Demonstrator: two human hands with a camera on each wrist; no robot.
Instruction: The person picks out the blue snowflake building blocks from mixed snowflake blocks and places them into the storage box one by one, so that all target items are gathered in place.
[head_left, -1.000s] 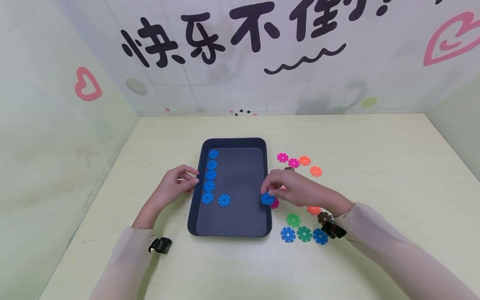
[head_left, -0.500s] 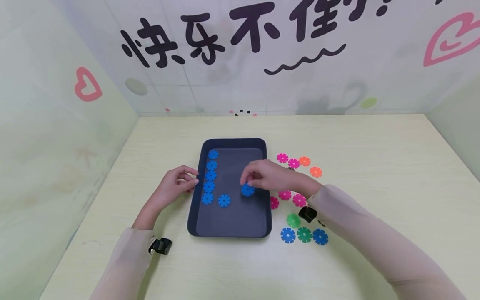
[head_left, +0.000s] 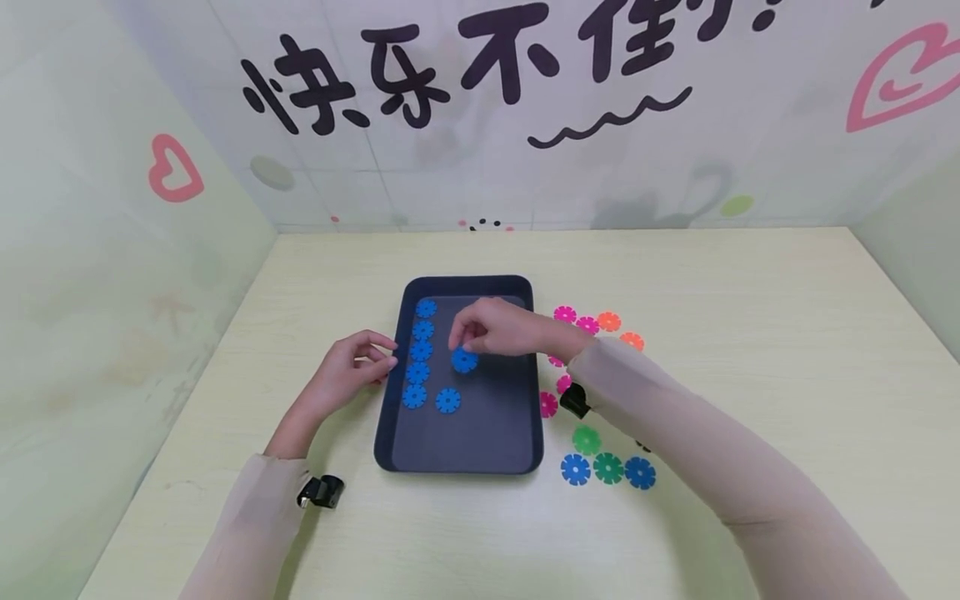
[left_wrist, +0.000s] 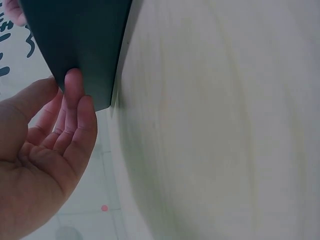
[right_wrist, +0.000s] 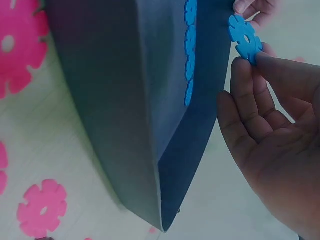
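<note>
My right hand (head_left: pixel 498 327) pinches a blue snowflake disc (head_left: pixel 464 360) between thumb and fingertips, above the dark tray (head_left: pixel 491 433). The same disc (right_wrist: pixel 245 38) shows notched edges and a centre hole in the right wrist view. Inside the tray, several blue discs (head_left: pixel 422 351) form a column along the left side. Another blue disc (head_left: pixel 448 401) lies to the right of the column's lowest one. My left hand (head_left: pixel 356 368) touches the tray's left outer wall with loosely bent fingers. In the left wrist view, its fingertips (left_wrist: pixel 74 80) rest against that wall (left_wrist: pixel 92 45).
Right of the tray lie loose pink discs (head_left: pixel 566 315), orange discs (head_left: pixel 609 322), a light green disc (head_left: pixel 587 439), a darker green disc (head_left: pixel 608 468) and blue discs (head_left: pixel 576 469). My right sleeve (head_left: pixel 675 425) hides part of them. A wall stands behind the table.
My right hand has carried the blue disc leftward and away from me, from the tray's right rim to over its middle. The left hand stays at the tray's left wall.
</note>
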